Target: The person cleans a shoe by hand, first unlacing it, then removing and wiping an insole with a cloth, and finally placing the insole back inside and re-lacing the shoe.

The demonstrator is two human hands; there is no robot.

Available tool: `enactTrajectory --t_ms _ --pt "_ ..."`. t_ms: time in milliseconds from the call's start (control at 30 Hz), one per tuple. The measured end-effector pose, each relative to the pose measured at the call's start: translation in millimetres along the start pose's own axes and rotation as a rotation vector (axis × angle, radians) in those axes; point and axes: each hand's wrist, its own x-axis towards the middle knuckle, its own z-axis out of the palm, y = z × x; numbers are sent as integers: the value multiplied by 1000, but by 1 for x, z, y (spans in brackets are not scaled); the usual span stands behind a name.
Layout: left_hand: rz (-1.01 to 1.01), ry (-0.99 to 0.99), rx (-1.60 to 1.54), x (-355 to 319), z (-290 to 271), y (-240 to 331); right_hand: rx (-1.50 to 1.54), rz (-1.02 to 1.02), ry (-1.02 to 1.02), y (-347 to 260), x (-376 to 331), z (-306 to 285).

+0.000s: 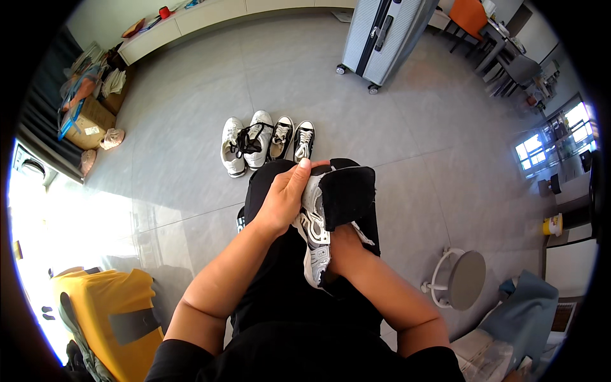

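Observation:
A white and grey sneaker (314,229) lies across my lap, its toe end pointing away from me. My left hand (284,198) is closed round its toe end, the thumb stretched along the upper. My right hand (345,242) reaches in under a black fabric piece (348,194) at the sneaker's right side. That piece covers the right fingers, so their grip is hidden. Whether the black fabric is part of the sneaker or separate, I cannot tell. Below the sneaker are my black-clothed legs (273,274).
Beyond my knees stand white sneakers (233,143) with black laces and black-and-white canvas shoes (304,137). A silver suitcase (388,38) is farther off. To the right is a round stool (466,280); at left, a yellow-covered seat (127,299) and a cardboard box (95,124).

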Motion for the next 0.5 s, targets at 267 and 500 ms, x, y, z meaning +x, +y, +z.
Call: enactTrajectory --t_ms 267,500 --pt "-65 -3 -59 -3 -8 2 184 -115 -35 5 5 -10" --pt "-75 44 -106 -4 -8 -3 90 -288 243 5 9 -6"
